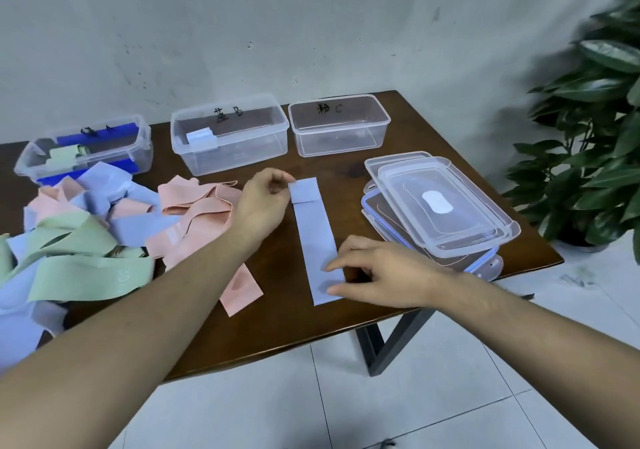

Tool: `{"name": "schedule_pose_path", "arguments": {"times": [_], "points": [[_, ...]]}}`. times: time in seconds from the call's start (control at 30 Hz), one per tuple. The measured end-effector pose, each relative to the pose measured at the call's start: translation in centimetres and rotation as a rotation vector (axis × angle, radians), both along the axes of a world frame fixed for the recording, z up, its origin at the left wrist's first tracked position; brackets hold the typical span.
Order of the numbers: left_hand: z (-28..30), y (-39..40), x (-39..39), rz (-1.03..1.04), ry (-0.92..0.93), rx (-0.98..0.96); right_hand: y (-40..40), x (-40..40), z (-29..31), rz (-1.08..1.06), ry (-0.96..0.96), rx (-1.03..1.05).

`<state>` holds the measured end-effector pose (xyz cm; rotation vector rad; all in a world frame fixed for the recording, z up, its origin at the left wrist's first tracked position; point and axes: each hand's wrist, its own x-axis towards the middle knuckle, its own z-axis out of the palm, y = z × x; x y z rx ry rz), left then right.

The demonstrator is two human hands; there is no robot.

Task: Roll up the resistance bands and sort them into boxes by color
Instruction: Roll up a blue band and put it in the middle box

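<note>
- A light blue band (317, 241) lies flat and straight along the tabletop (284, 324), its far end folded over once into the start of a roll.
- The left hand (263, 203) pinches that folded far end between thumb and fingers, curled round the fold's left edge.
- The right hand (377, 272) rests on the band's near end, its fingers extended and pressing the strip flat rather than gripping it.
- Judged from this, the step in hand is the first turn of rolling this band; nearly its whole length is still unrolled.
- Beyond the band's far end stands the middle box (230, 137), marked B, holding one rolled light blue band (201, 137). The band in hand most likely belongs there.
- Right of that box is the box marked C (341, 126), which shows nothing inside; no pink band has been sorted yet.
- Left of the middle box is a third box (86, 151) with pale green rolls and dark blue pieces inside; its label is hard to read.
- Left of the band, a loose pile (86, 234) of pink, light blue and green bands sprawls over the tabletop, all unrolled, so most of the work remains.
- Right of the band sits a stack of clear lids (440, 206), still off the boxes.
- A leafy plant (595, 130) stands on the floor beyond the lids.
</note>
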<state>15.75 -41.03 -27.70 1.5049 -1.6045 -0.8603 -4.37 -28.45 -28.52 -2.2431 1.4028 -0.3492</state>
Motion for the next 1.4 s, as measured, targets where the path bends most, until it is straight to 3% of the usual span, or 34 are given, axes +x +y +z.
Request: {"name": "schedule_pose_path", "arguments": {"times": [0.17, 0.43, 0.57, 0.73, 1.0, 1.13, 1.4], "points": [[-0.9, 0.8, -0.5, -0.326, -0.354, -0.021, 0.4, -0.8, -0.8, 0.131, 0.067, -0.105], [-1.6, -2.4, -0.9, -0.244, -0.536, -0.102, 0.7, -1.0, -1.6, 0.199, 0.035, -0.264], [-1.2, -2.1, -1.0, -0.217, -0.487, -0.15, 0.9, -1.1, -2.0, 0.209, 0.019, -0.315], [-1.1, 2.9, -1.3, -0.443, -0.447, -0.251, 1.3, -1.3, -2.9, 0.186, -0.038, -0.395], [-1.8, 12.5, 1.4, -0.565, -0.237, -0.36, 1.4, -0.9, -3.5, 0.185, -0.082, -0.477], [-3.2, 14.4, 2.5, -0.665, -0.35, -0.424, 1.4, -0.8, -3.9, 0.192, -0.122, -0.475], [-4.3, 14.7, 2.5, -0.529, -0.452, -0.524, 1.7, -0.9, -4.0, 0.195, -0.182, -0.481]]}}
